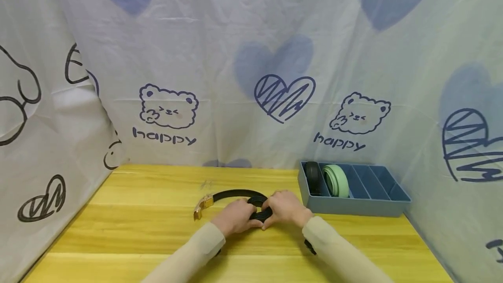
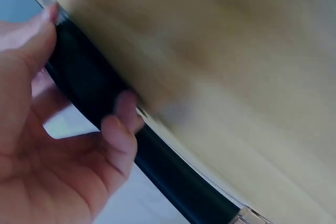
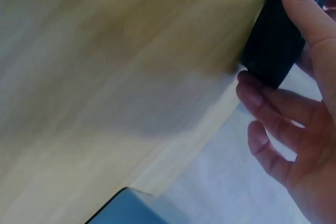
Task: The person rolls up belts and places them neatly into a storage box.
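A black belt [image 1: 257,201] stands on edge on the wooden table, part of it wound into a small coil. From the coil its loose end runs left in a curve to a gold buckle [image 1: 204,204]. My left hand [image 1: 236,216] grips the coil's left side, and the belt strap [image 2: 89,77] passes between thumb and fingers in the left wrist view. On the other side my right hand [image 1: 286,208] holds the coil, its thumb and fingers around the black band [image 3: 275,38] in the right wrist view. Both thumbs meet at the near side.
A blue-grey divided box [image 1: 355,208] stands at the back right of the table [image 1: 157,235]. Its two left compartments hold a rolled black belt [image 1: 312,178] and a rolled light green belt [image 1: 337,181]. A printed cloth [image 1: 220,56] hangs behind and along both sides.
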`<control>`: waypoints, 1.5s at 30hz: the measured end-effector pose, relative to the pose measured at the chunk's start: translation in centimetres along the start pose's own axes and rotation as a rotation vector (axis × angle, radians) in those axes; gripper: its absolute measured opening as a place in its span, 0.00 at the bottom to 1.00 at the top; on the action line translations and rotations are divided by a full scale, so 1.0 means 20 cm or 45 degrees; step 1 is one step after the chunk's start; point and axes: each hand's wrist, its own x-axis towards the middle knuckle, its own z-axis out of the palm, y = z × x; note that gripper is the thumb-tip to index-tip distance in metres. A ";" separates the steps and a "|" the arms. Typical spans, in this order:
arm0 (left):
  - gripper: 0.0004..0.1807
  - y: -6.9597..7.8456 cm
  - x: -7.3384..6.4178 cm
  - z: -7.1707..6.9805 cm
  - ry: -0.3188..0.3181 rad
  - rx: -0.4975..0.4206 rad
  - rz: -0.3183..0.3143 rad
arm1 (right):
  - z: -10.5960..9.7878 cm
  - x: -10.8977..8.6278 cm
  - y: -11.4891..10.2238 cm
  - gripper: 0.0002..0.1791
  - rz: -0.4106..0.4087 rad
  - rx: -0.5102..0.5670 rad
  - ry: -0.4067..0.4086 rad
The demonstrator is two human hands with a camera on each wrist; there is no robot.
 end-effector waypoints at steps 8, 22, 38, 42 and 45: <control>0.19 -0.04 0.00 0.00 0.005 -0.031 0.108 | -0.03 -0.02 0.00 0.29 0.075 0.185 -0.111; 0.14 -0.01 0.01 0.01 0.075 -0.017 0.057 | -0.02 -0.02 -0.01 0.30 0.046 0.100 -0.028; 0.14 0.04 -0.02 -0.02 0.058 0.060 0.019 | -0.04 0.01 -0.04 0.31 0.063 0.019 0.006; 0.13 -0.01 -0.01 -0.03 0.025 0.052 0.108 | -0.06 0.01 -0.01 0.29 0.073 0.196 -0.118; 0.16 -0.03 -0.02 -0.02 -0.016 0.035 0.163 | -0.05 0.01 0.02 0.27 0.067 0.312 -0.159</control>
